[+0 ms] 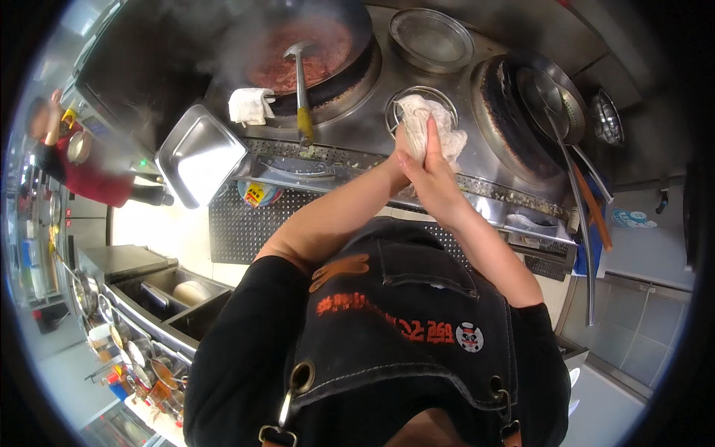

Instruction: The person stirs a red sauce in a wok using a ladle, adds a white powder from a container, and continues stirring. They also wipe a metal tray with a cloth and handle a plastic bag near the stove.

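Observation:
Both my hands come together around a crumpled white cloth [424, 120] above the steel range top. My left hand [403, 151] is pressed against the cloth's left side and is mostly covered by it. Across the near side of the cloth lies my right hand [437, 173], thumb and fingers against the fabric. Just beyond the cloth is a round metal rim [394, 106], partly hidden. To the left, a steaming wok [363, 33] holds reddish food [329, 44], with a ladle [300, 84] resting across its edge. A folded white cloth [250, 106] sits by the wok's rim.
A rectangular steel pan [195, 156] stands at the left. On the right, a second wok [503, 112] carries ladles and a strainer [574, 120]. A round sieve [431, 39] lies at the back. Another person [89, 162] stands far left. Seasoning containers [145, 357] line the lower left.

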Demonstrator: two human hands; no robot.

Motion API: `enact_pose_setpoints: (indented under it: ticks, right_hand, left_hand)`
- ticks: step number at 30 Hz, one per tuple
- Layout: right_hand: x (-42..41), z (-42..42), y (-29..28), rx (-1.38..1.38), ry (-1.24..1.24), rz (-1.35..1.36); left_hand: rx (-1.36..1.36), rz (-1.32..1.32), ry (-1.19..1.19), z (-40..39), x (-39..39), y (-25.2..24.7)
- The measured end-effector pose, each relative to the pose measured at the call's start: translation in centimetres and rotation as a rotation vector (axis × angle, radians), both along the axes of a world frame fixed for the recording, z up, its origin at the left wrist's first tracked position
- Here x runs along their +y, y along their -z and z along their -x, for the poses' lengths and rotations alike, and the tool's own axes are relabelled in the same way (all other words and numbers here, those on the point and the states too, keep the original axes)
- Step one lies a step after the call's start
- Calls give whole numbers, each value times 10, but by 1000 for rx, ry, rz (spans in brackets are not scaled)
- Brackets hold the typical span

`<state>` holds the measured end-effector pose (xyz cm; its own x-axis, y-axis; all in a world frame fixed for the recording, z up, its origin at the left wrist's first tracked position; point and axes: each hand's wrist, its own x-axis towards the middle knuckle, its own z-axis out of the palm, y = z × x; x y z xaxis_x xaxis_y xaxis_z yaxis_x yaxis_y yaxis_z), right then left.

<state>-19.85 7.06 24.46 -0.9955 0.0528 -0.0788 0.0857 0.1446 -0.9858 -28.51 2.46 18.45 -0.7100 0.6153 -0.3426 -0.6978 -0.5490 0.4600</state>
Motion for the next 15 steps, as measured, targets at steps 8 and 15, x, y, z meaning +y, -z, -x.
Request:
enact_pose_setpoints:
  ticks: [8,15]
  right_hand:
    - [41,38,-28,483,391,-1571]
    - [4,-15,-34,120,-567,-2118]
  left_hand:
    - [1,-111,-54,-24,18,-33]
    - [-94,110,91,-18,-12,-39]
